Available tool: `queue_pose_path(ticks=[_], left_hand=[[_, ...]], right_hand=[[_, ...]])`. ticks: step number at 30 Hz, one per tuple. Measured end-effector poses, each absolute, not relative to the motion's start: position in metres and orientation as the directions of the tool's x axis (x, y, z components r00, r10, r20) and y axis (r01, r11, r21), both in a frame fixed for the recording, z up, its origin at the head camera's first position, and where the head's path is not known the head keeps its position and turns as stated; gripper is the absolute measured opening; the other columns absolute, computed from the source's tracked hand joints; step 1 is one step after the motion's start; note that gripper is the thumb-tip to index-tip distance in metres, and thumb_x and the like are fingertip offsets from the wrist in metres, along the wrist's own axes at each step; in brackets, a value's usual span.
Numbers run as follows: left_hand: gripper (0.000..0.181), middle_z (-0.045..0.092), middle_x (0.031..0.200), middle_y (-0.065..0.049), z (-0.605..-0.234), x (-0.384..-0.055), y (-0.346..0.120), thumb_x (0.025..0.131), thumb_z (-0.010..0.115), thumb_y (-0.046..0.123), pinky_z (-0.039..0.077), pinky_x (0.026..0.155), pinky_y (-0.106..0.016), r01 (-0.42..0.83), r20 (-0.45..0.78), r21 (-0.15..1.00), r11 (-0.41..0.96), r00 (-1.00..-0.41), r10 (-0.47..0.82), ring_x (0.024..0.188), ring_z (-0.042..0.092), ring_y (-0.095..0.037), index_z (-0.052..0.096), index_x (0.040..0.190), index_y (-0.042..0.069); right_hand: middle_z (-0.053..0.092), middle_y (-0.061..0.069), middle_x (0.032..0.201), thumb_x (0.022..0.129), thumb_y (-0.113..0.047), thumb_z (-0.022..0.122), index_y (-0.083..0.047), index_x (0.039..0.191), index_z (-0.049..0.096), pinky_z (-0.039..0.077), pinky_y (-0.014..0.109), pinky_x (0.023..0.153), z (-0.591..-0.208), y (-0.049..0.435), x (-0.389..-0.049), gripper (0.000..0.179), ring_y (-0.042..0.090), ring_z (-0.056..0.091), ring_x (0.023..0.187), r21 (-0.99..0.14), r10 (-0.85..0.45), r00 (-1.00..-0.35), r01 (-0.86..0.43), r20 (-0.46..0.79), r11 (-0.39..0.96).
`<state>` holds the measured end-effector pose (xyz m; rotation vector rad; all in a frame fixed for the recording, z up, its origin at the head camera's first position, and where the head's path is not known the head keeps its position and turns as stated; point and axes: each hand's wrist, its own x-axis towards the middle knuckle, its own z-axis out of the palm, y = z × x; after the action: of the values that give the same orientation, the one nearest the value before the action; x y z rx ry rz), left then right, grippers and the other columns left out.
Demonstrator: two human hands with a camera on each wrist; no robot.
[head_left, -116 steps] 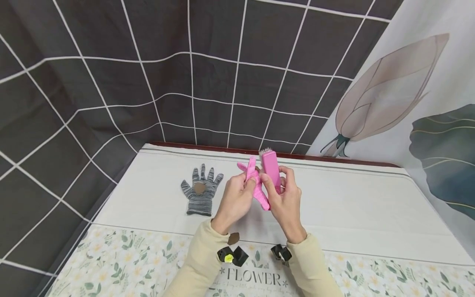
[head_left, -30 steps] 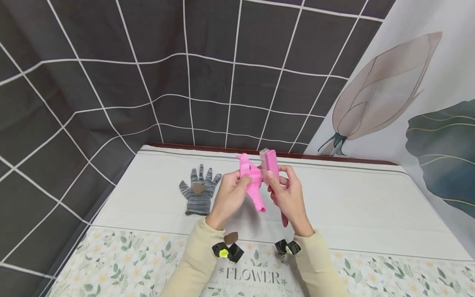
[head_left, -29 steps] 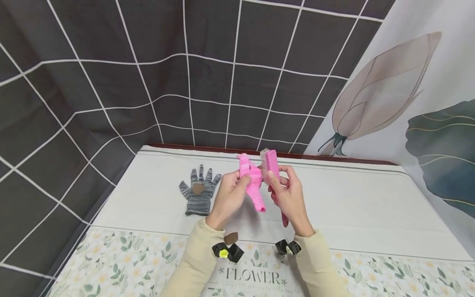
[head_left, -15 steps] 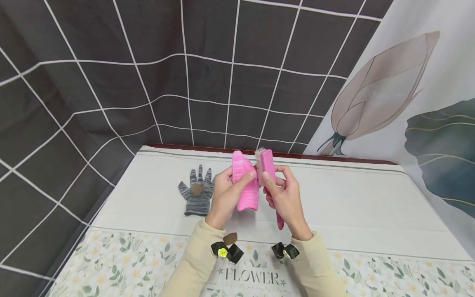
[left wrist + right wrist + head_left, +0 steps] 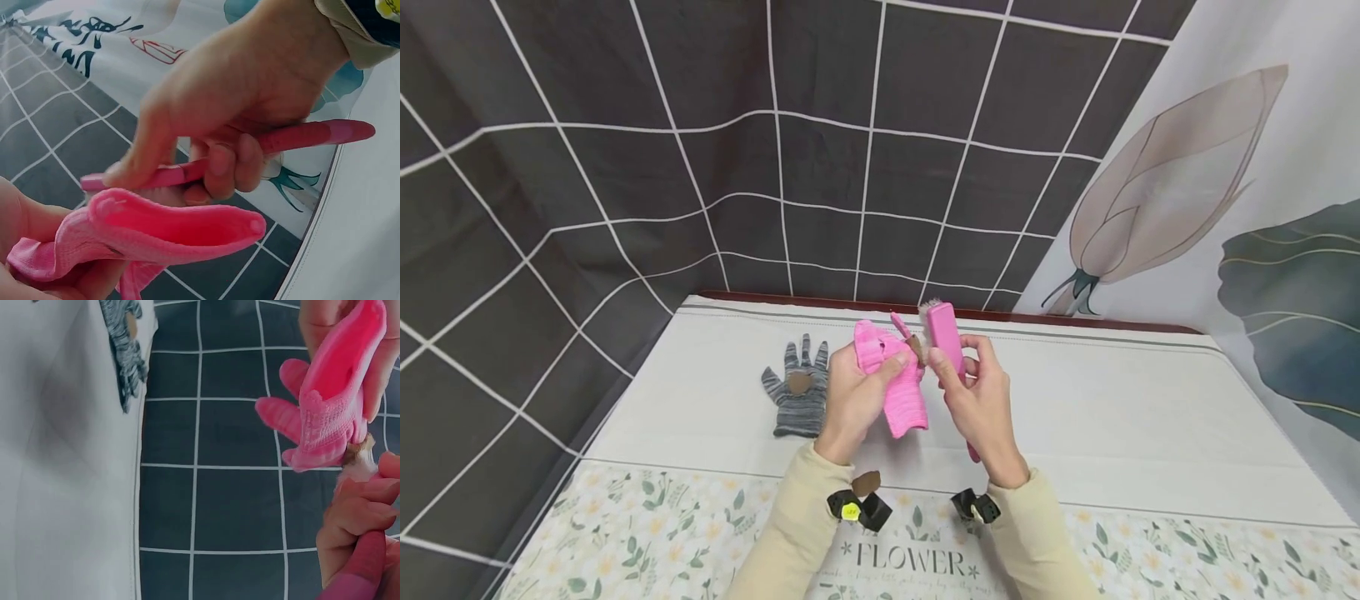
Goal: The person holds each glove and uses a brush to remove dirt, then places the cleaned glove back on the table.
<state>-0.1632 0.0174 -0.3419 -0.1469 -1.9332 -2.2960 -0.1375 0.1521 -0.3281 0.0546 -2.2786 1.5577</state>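
Above the table, my left hand (image 5: 852, 404) grips a pink knit glove (image 5: 904, 402), thumb pressed on its front. The glove's cuff opening faces the left wrist camera, and some of its fingers (image 5: 279, 417) stick out in the right wrist view. A brown patch (image 5: 917, 350) shows on the glove's right side. My right hand (image 5: 983, 404) holds a pink brush (image 5: 945, 329) by its handle (image 5: 312, 134), thumb on the back of the head. Its pale bristles (image 5: 357, 475) point at the glove, right at the brown patch.
Left of my hands, a grey striped glove (image 5: 801, 414) lies flat, a brown round patch (image 5: 800, 382) on its palm. Another brown patch (image 5: 867, 482) lies by my left sleeve. Behind the white tabletop (image 5: 1112, 400) hangs a dark gridded curtain (image 5: 835, 158).
The pink glove has been turned and refolded in my left hand, shifting slightly left, so its brown patch now shows. The brush stays beside it, having tilted and shifted a little.
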Motion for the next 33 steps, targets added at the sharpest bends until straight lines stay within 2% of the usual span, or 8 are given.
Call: queue_pose_path(ticks=[4, 10, 16, 21, 25, 27, 30, 33], left_hand=[[0.013, 0.068, 0.082, -0.015, -0.343, -0.163, 0.018, 0.078, 0.068, 0.001, 0.052, 0.067, -0.031, 0.185, 0.177, 0.975, -0.124, -0.982, -0.072, 0.072, 0.064, -0.018, 0.067, 0.091, -0.002], [0.016, 0.069, 0.078, -0.009, -0.344, -0.164, 0.019, 0.075, 0.072, 0.006, 0.052, 0.065, -0.03, 0.226, 0.226, 0.974, 0.014, -0.966, -0.128, 0.07, 0.062, -0.014, 0.069, 0.091, 0.004], [0.023, 0.068, 0.082, -0.009, -0.34, -0.165, 0.015, 0.073, 0.07, 0.001, 0.052, 0.067, -0.029, 0.125, 0.123, 0.983, -0.132, -0.992, -0.027, 0.071, 0.06, -0.014, 0.068, 0.095, 0.001], [0.022, 0.068, 0.082, -0.011, -0.336, -0.164, 0.011, 0.072, 0.068, -0.002, 0.051, 0.067, -0.03, 0.089, 0.095, 0.983, -0.163, -0.995, 0.03, 0.071, 0.06, -0.015, 0.068, 0.094, -0.002], [0.022, 0.069, 0.085, -0.015, -0.334, -0.162, 0.01, 0.074, 0.064, -0.006, 0.053, 0.07, -0.033, 0.08, 0.101, 0.972, -0.223, -0.992, 0.08, 0.074, 0.064, -0.02, 0.067, 0.095, -0.004], [0.021, 0.069, 0.085, -0.015, -0.332, -0.16, 0.012, 0.074, 0.063, -0.006, 0.053, 0.069, -0.033, 0.071, 0.098, 0.966, -0.248, -0.99, 0.1, 0.074, 0.065, -0.021, 0.067, 0.095, -0.004], [0.019, 0.069, 0.082, -0.012, -0.331, -0.157, 0.016, 0.075, 0.064, -0.004, 0.053, 0.065, -0.032, 0.062, 0.086, 0.967, -0.245, -0.992, 0.088, 0.071, 0.065, -0.02, 0.068, 0.094, -0.003], [0.019, 0.069, 0.082, -0.013, -0.334, -0.158, 0.018, 0.076, 0.063, -0.004, 0.053, 0.068, -0.033, 0.071, 0.088, 0.963, -0.261, -0.995, 0.054, 0.075, 0.065, -0.021, 0.068, 0.094, -0.002]], right_hand=[[0.059, 0.016, 0.064, 0.087, -0.02, 0.064, -0.004, 0.11, 0.049, 0.042, 0.022, 0.041, -0.335, 0.156, -0.14, 0.032, 0.01, 0.051, 0.044, -0.902, 0.143, -0.936, -0.258, 0.322, 0.345], [0.058, 0.014, 0.063, 0.087, -0.019, 0.064, -0.007, 0.113, 0.048, 0.038, 0.023, 0.036, -0.349, 0.153, -0.143, 0.033, 0.009, 0.046, 0.04, -0.857, 0.012, -0.894, -0.425, 0.448, 0.293], [0.055, 0.001, 0.058, 0.085, -0.024, 0.066, -0.01, 0.112, 0.05, 0.035, 0.021, 0.037, -0.359, 0.15, -0.148, 0.034, 0.007, 0.041, 0.039, -0.8, 0.041, -0.858, -0.459, 0.512, 0.385], [0.045, -0.001, 0.053, 0.083, -0.027, 0.068, -0.006, 0.11, 0.05, 0.028, 0.02, 0.036, -0.363, 0.151, -0.151, 0.038, 0.005, 0.034, 0.041, -0.701, 0.073, -0.799, -0.476, 0.597, 0.532], [0.048, 0.001, 0.053, 0.084, -0.03, 0.066, -0.005, 0.11, 0.05, 0.03, 0.02, 0.035, -0.366, 0.156, -0.156, 0.04, 0.004, 0.036, 0.039, -0.697, 0.137, -0.791, -0.426, 0.597, 0.577], [0.053, 0.004, 0.055, 0.085, -0.032, 0.065, -0.006, 0.11, 0.05, 0.033, 0.02, 0.035, -0.367, 0.162, -0.159, 0.039, 0.005, 0.04, 0.038, -0.767, 0.167, -0.832, -0.386, 0.53, 0.513], [0.054, 0.007, 0.057, 0.086, -0.032, 0.063, -0.008, 0.11, 0.049, 0.036, 0.021, 0.035, -0.365, 0.17, -0.16, 0.037, 0.009, 0.043, 0.038, -0.897, 0.193, -0.908, -0.296, 0.37, 0.329], [0.055, 0.009, 0.06, 0.087, -0.031, 0.061, -0.011, 0.111, 0.047, 0.037, 0.022, 0.035, -0.359, 0.173, -0.158, 0.034, 0.014, 0.043, 0.039, -0.962, 0.198, -0.945, -0.235, 0.26, 0.141]])
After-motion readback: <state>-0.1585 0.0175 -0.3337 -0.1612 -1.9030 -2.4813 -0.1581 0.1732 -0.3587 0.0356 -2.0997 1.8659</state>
